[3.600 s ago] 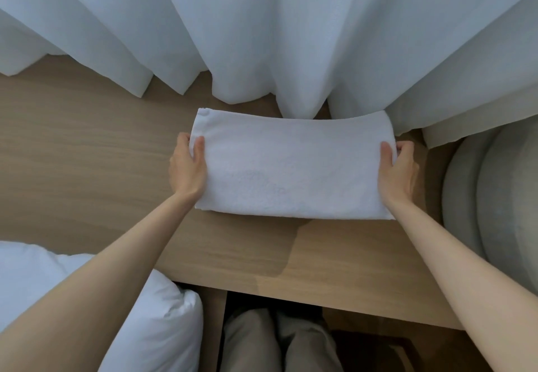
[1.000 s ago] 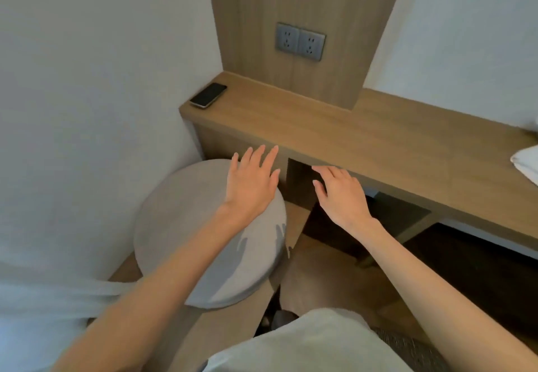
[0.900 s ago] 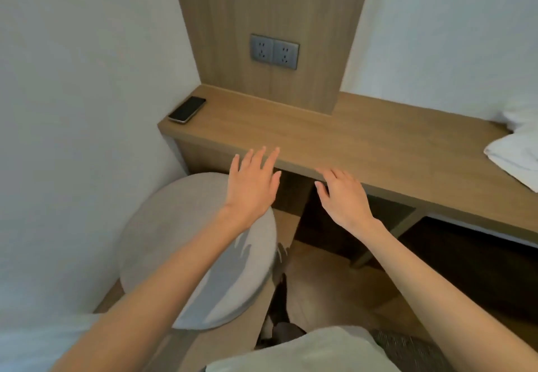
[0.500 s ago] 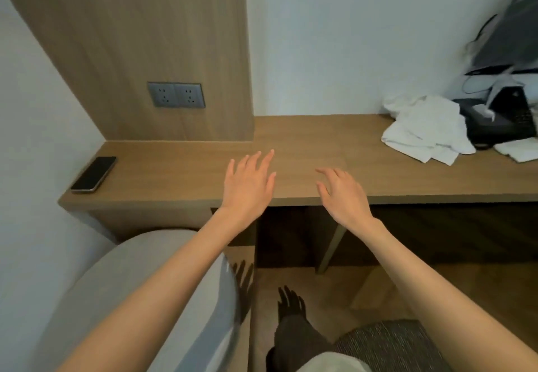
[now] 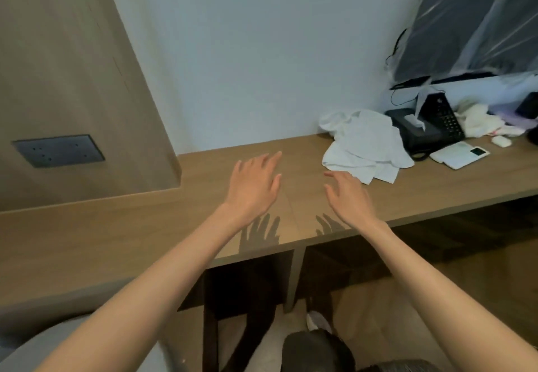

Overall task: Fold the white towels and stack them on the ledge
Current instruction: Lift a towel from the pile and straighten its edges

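A crumpled pile of white towels [image 5: 364, 144] lies on the long wooden desk [image 5: 203, 197] against the wall, right of centre. My left hand [image 5: 253, 182] hovers above the desk with fingers spread, holding nothing. My right hand [image 5: 348, 192] is also empty, fingers loosely extended, its fingertips a short way left of the towel pile without touching it. The folded towel and the ledge by the curtain are out of view.
A black desk phone [image 5: 428, 127] stands right behind the towels, with a white card [image 5: 458, 154] and small white items beside it. A plastic-covered screen [image 5: 471, 19] hangs at upper right. A socket plate [image 5: 58, 150] sits on the wood panel at left. A grey stool [image 5: 58, 345] is at lower left.
I have turned from the folded towel at the curtain ledge toward the desk. The towel pile has come closer into view and both empty hands have moved over the desk toward it.
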